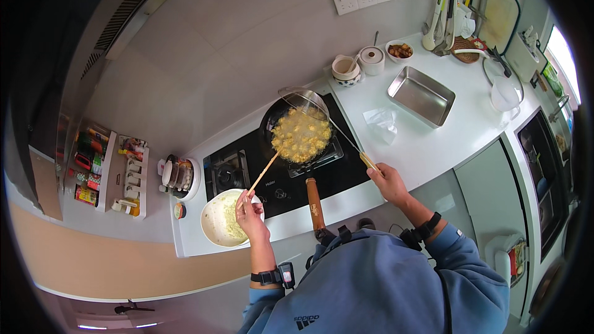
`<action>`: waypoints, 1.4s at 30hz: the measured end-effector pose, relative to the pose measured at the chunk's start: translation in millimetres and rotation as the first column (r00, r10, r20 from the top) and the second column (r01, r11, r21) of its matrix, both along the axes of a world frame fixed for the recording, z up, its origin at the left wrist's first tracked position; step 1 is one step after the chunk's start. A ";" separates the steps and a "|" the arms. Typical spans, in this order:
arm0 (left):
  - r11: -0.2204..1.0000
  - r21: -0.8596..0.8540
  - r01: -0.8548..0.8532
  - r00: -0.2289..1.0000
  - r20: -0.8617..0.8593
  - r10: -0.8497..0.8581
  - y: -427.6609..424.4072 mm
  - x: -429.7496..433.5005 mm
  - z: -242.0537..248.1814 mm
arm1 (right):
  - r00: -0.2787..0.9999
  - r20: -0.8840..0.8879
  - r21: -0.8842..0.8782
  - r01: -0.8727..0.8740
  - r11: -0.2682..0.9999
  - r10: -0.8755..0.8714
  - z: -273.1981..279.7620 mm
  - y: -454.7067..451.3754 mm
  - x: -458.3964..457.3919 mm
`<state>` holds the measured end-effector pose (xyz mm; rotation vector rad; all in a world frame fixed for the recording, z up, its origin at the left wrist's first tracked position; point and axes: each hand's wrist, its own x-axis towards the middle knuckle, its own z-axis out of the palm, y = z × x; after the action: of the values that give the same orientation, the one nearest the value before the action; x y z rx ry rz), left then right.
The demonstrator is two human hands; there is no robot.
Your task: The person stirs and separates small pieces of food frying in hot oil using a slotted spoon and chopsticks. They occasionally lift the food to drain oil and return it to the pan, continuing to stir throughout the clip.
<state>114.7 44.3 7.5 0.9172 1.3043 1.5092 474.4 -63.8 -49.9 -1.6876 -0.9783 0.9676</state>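
Note:
My left hand (250, 217) grips wooden chopsticks (265, 171), whose tips reach the edge of the frying pieces. Beneath that hand, a white bowl (211, 222) holds pale, wet batter or shredded mix (232, 215). In my right hand (389, 183) is the wooden handle of a wire-mesh skimmer (320, 110); its round head rests over the far right of the wok. Golden fried pieces (300, 137) crowd the bubbling oil in the dark wok (268, 120). The wok's wooden handle (314, 204) points towards me, with neither hand on it.
A rectangular metal tray (421, 95) and a crumpled clear plastic bag (381, 124) lie on the white counter (417, 148). Lidded jar (371, 59), patterned pot (345, 70) and bowl of brown chunks (399, 51) stand by the wall. An unused burner (228, 176) sits left of the wok.

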 end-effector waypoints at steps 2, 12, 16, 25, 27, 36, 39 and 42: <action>1.000 0.004 -0.002 1.000 0.012 0.001 -3.3 -1.7 -2.3 | 1.000 -0.013 -0.003 -0.002 1.000 0.002 -0.6 0.6 -1.0; 1.000 0.019 -0.011 1.000 0.026 0.011 -10.8 -10.1 2.4 | 0.999 -0.044 0.006 0.012 1.000 -0.012 -2.3 -0.3 -3.0; 0.999 0.042 -0.017 1.000 0.025 0.016 -16.2 -14.2 6.7 | 0.998 -0.062 0.041 0.003 0.999 -0.001 -3.9 6.0 -3.7; 0.996 0.051 -0.067 0.997 0.051 0.065 -16.8 -23.9 12.0 | 0.993 -0.118 0.029 -0.007 1.000 0.010 -9.9 13.6 -7.6; 0.997 0.039 -0.059 0.997 0.057 0.057 -15.6 -22.5 13.3 | 0.990 -0.143 0.028 -0.005 1.000 0.009 -10.6 14.9 -8.0; 0.998 0.053 -0.044 0.998 0.052 0.041 -1.6 -11.7 13.9 | 0.986 -0.166 0.004 0.019 1.000 -0.018 -11.8 11.6 -4.4; 0.998 0.050 -0.032 0.998 0.058 0.029 1.4 -8.4 12.1 | 0.992 -0.122 -0.007 0.025 1.000 -0.026 -12.4 9.7 -2.0; 0.999 0.044 -0.016 0.998 0.066 0.013 5.4 -5.3 11.9 | 0.994 -0.108 -0.020 0.026 0.999 -0.028 -13.5 8.4 -0.8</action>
<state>109.4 49.8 19.4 0.8808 1.2373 1.5717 473.6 -55.5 -63.4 -1.6416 -0.8752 1.0418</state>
